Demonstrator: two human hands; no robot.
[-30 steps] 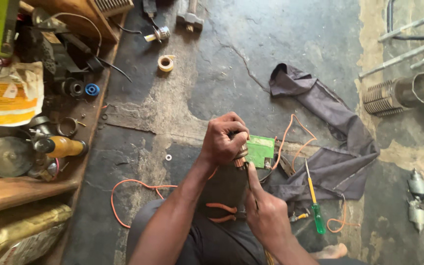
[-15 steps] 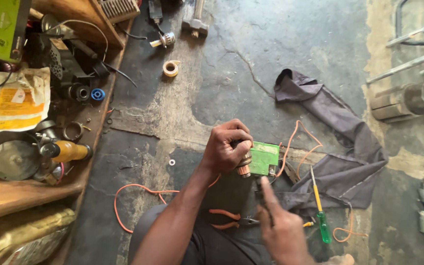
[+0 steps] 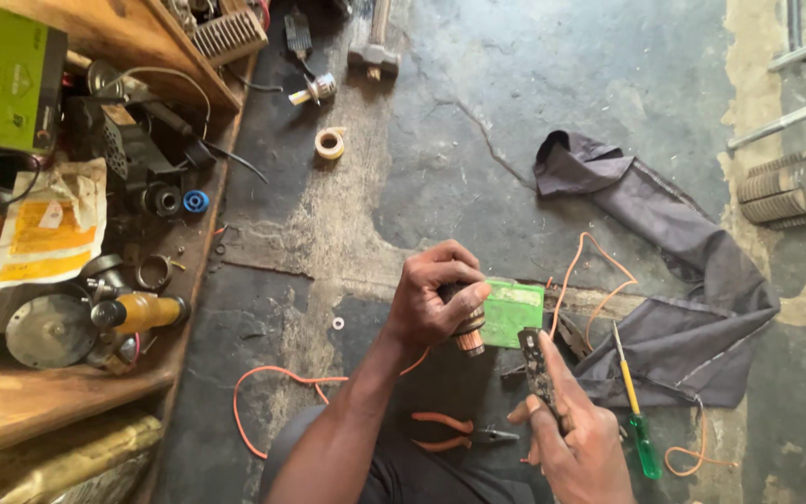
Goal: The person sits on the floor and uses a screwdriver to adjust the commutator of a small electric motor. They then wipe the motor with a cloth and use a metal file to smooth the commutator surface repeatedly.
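Concrete floor (image 3: 515,112), cracked; shelf (image 3: 48,411) at left. Left hand (image 3: 436,303) closed round motor part (image 3: 468,329) at centre, green block (image 3: 513,313) just beside. Right hand (image 3: 576,439) grips tool (image 3: 537,366), tip near part. Advisable: brace part firmly, keep tool steady.

Even, soft daylight falls across the concrete floor (image 3: 422,112), without glare. Shadows are faint. Edges bend slightly; focus stays sharp.
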